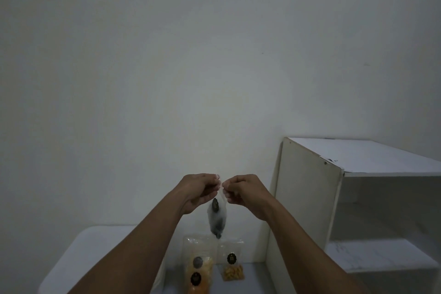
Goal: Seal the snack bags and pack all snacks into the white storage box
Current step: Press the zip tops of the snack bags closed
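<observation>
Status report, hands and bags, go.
Left hand and right hand both pinching top of dark snack bag, held up. Two bags on table below. Nothing blocking.

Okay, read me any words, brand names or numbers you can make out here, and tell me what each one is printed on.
No text can be read.
Dark round label on the clear hanging snack bag pinched by the left hand and right hand: too blurred.
Dark label on the small clear bag of yellow snacks: too small.
Two round labels on the clear bag of orange and yellow snacks: blurred.
</observation>
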### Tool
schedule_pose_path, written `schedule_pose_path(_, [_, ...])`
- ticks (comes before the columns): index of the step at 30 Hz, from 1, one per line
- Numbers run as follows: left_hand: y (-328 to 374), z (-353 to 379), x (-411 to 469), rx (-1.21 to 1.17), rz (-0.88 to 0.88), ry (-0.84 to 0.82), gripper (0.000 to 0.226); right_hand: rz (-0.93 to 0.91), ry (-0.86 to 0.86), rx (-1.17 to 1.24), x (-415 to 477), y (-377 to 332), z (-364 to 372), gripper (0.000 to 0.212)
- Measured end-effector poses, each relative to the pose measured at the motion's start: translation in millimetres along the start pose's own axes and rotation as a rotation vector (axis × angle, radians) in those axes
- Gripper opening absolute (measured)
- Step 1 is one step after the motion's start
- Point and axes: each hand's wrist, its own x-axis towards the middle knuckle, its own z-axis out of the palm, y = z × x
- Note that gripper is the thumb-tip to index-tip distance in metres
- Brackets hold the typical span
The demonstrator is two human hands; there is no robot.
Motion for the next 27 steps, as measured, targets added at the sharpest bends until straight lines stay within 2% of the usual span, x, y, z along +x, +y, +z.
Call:
schedule_pose_path(7, [-9.4, -11.6, 6.6, 0.024, -0.096, -0.039, 0.017, 0.086, 0.006, 0.086, -4.8, 8.5, 6.6, 0.014])
schedule_pose_path(11, [-25.2, -11.8, 15.9, 0.059, -0.110, 0.008, 0.017, 0.017, 0.102, -0.152, -10.0, 27.7, 8.5, 0.019])
schedule_pose_path(14, [-38.8, -10.6, 25.9, 0.025, -0.118, 0.084, 0.017, -0.061, 0.138, -0.270, -16.8, 51.3, 12.1, 0.044])
schedule_pose_path(15, [-42.9, -9.8, 28.6, 0.027, -0.118, 0.092, 0.017, -0.072, 0.137, -0.337, -17.7, 61.5, 13.9, 0.046])
schedule_pose_path(16, [-47.6, -8.8, 31.4, 0.032, -0.116, 0.093, 0.017, -0.074, 0.147, -0.419, -15.8, 74.5, 14.1, 0.042])
schedule_pose_path(18, [-59.3, -7.1, 38.2, 0.059, -0.096, 0.089, 0.018, -0.075, 0.222, -0.523, -7.1, 98.6, 13.0, 0.017])
schedule_pose_path(19, [-67.9, -6.8, 43.1, 0.082, -0.078, 0.086, 0.019, -0.078, 0.259, -0.526, -3.1, 109.1, 10.8, 0.008])
schedule_pose_path(23, [-121.1, -16.2, 68.0, 0.339, 0.058, 0.223, 0.018, -0.014, 0.365, -0.407, 11.5, 151.6, 0.0, 0.021])
schedule_pose_path(25, [-152.5, -21.5, 79.7, 0.462, 0.011, 0.246, 0.026, 0.039, 0.374, -0.351, 20.7, 175.8, -5.6, 0.028])
schedule_pose_path(27, [-188.8, -25.1, 92.9, 0.542, -0.078, 0.170, 0.034, 0.078, 0.364, -0.293, 29.4, 200.4, -11.5, 0.032])
